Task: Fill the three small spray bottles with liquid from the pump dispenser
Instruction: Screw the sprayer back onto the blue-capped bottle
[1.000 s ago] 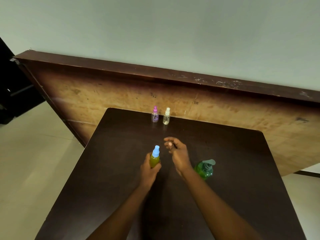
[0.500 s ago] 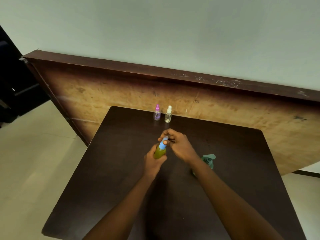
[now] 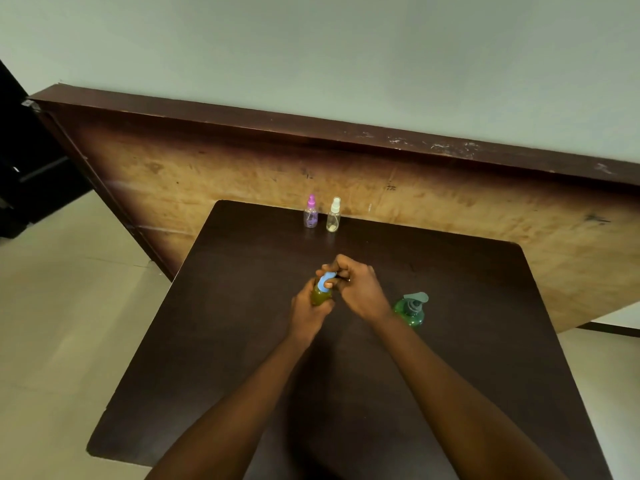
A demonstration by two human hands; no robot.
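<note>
Left hand covers most of the green bottle, and the right hand hides its cap's top. Pump dispenser sits partly behind the right wrist. Fill level in the purple-capped bottle and the white-capped bottle? Too small to tell.

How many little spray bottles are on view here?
3. The blue-capped bottle is in the left hand, right hand on its cap; the pink-capped bottle and white-capped bottle stand together at the far edge of the table. None looks hidden.

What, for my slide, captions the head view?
Left hand holds a spray bottle, right hand grips its blue cap, pump dispenser nearby.
</note>
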